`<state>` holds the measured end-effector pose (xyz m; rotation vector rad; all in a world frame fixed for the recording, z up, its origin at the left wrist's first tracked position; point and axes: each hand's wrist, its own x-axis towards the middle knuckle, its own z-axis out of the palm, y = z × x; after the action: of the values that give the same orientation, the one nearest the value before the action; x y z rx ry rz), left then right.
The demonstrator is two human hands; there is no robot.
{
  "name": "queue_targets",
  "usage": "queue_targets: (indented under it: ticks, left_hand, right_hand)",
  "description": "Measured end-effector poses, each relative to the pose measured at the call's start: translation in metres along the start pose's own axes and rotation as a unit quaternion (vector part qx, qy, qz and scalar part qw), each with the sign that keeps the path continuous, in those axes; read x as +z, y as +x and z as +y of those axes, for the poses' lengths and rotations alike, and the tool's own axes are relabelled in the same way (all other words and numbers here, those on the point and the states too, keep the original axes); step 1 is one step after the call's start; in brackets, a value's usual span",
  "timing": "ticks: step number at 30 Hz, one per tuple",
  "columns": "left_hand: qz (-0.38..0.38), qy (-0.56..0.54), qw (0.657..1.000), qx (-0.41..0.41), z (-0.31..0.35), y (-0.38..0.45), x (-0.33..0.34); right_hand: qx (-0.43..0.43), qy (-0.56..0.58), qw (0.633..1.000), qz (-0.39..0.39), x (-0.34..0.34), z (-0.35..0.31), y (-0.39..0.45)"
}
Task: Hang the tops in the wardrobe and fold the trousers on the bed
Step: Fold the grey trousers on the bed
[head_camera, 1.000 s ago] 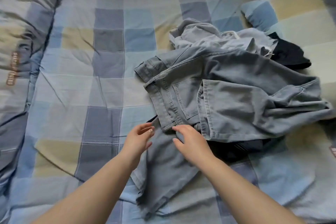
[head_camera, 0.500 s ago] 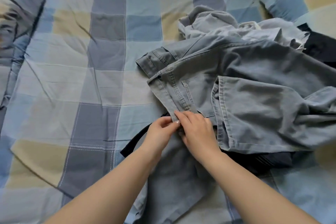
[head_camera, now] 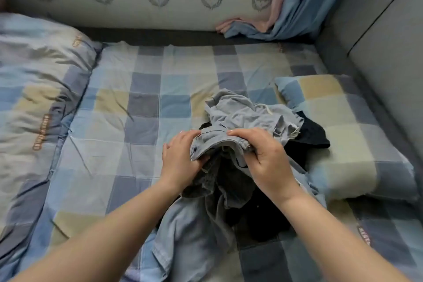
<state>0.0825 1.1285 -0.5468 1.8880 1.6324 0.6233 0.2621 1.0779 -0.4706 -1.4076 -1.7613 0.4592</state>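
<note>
In the head view, both hands gripped the waistband of the grey jeans (head_camera: pixel 219 142) just above the bed (head_camera: pixel 146 121), the left hand (head_camera: pixel 180 158) with its fingers curled under the button end and the right hand (head_camera: pixel 267 158) with its fingers clamped over the band further right. The legs trailed toward the near edge over dark clothes (head_camera: pixel 263 217) (a pale grey garment (head_camera: pixel 242 112) lay just beyond). To fold well, I judged the hands should slide apart to the waistband's ends, lift the jeans clear of the heap and lay them flat on the checked cover to the left.

orange lettering on duvet (head_camera: pixel 41 89), too blurred to read
</note>
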Motion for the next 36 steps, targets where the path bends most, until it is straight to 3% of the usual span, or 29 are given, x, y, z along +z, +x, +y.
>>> queue_targets:
  ticks: [4,9,13,20,24,28,30,32,36]
  left_hand:
    - [0.018,-0.014,0.999,-0.027,0.046,0.001,-0.043]
    - [0.059,-0.071,0.996,0.01,0.093,-0.009,-0.1]
    - [0.07,-0.013,0.997,0.034,0.125,-0.017,-0.15]
    - [0.106,0.07,0.99,-0.055,0.136,-0.049,-0.23]
    - [0.132,0.029,0.981,-0.138,0.141,-0.054,-0.261]
    - [0.101,0.025,0.982,-0.157,0.141,-0.067,-0.277]
    - [0.107,-0.016,0.98,-0.17,0.142,-0.074,-0.283]
    - [0.134,-0.125,0.967,-0.179,0.15,-0.077,-0.293]
    - [0.2,-0.411,0.872,-0.175,0.183,-0.077,-0.33]
  right_hand:
    - [0.015,0.055,0.997,0.045,-0.054,-0.048,0.019]
    - [-0.005,0.077,0.993,0.093,-0.108,-0.103,0.04]
    - [-0.027,0.117,0.985,0.125,-0.155,-0.152,0.06]
    - [-0.087,0.189,0.959,0.191,-0.238,-0.24,0.098]
    - [-0.097,0.192,0.952,0.218,-0.271,-0.275,0.105]
    - [-0.1,0.197,0.942,0.252,-0.298,-0.298,0.107]
    - [-0.093,0.189,0.943,0.258,-0.309,-0.307,0.108]
    - [-0.088,0.166,0.947,0.259,-0.319,-0.31,0.111]
    - [-0.072,0.11,0.954,0.268,-0.339,-0.304,0.12]
